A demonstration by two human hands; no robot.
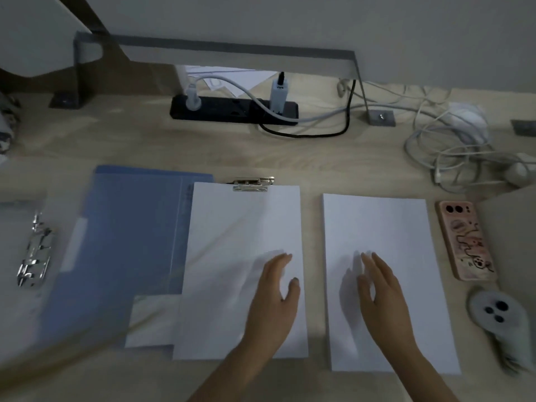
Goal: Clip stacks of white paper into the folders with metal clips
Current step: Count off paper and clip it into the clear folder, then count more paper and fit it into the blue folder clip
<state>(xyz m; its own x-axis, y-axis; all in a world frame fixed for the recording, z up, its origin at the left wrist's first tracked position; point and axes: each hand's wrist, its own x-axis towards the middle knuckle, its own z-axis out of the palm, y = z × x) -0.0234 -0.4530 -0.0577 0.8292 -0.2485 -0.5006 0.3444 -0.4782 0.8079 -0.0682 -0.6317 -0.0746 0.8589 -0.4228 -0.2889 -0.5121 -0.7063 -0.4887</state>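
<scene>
Dim light, wooden worktop (203, 146). An open blue folder (121, 242) lies at 9 o'clock of centre; on its right half sits a stack of white paper (232, 242) with a metal clip (253, 184) at its top edge, apparently pinning the sheets. A second, loose paper stack (383, 227) lies just beside it at 3 o'clock, a strip of bare worktop between them.

The left hand (277, 294) is over the lower part of the clipped stack, fingers together, thumb apart, holding nothing; contact with the paper cannot be told. The right hand (377, 291) is over the loose stack, open and flat, likewise empty. Judgement: the first stack looks secured, and the right hand is placed to gather the next one.

At far 9 o'clock a second metal binder mechanism (34, 253) lies on a pale surface, likely the next folder; the edge is blurred.

Surroundings: a phone in a pink case (464, 242) near the loose stack at 3 o'clock, a grey-white controller (496, 311) at 4 o'clock, tangled white cables (452, 146) at 1 o'clock, a black power strip (232, 111) at 12 o'clock. The phone sits closest to the loose stack's right edge; nothing lies between the stacks.
</scene>
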